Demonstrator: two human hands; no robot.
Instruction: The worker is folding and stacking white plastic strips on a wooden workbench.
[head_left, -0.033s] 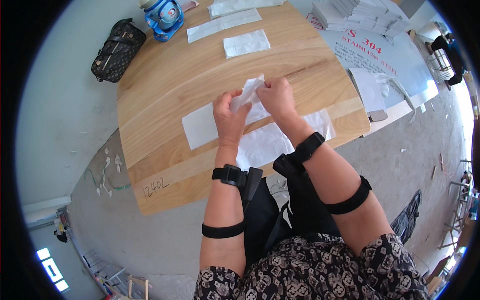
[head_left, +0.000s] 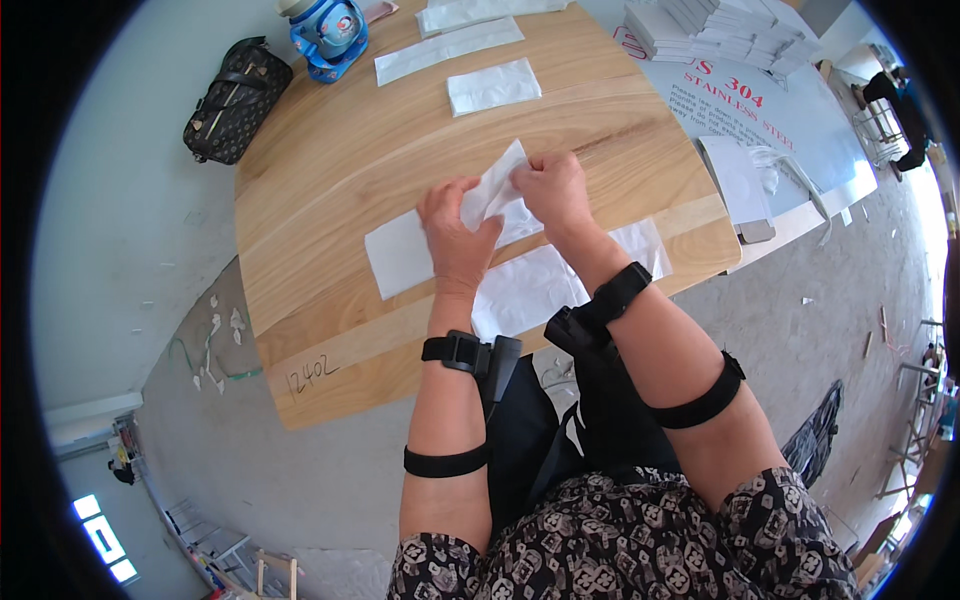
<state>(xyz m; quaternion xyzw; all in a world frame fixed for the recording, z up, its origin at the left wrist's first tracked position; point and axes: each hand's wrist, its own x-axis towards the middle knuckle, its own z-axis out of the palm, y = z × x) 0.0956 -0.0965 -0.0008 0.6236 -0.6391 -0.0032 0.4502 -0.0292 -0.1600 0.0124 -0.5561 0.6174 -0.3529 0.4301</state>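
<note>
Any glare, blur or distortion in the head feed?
Head view: fisheye bows the edges of the tabletop, corners go black; the lower-left window is blown out; left hand and right hand show no heavy blur; the white sheet between them shows little contrast.

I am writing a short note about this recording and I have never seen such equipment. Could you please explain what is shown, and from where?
There is no machine: a person works with two bare hands. The camera sits on the person's head and looks down; its wide fisheye lens bends straight edges. Black straps circle the forearms. The right hand pinches a thin white piece; the left hand is against it, thumb and fingers apart. I cannot tell its material. More flat white pieces lie on the wooden table, near the hands and farther away. A dark bag is by the table's left edge.
</note>
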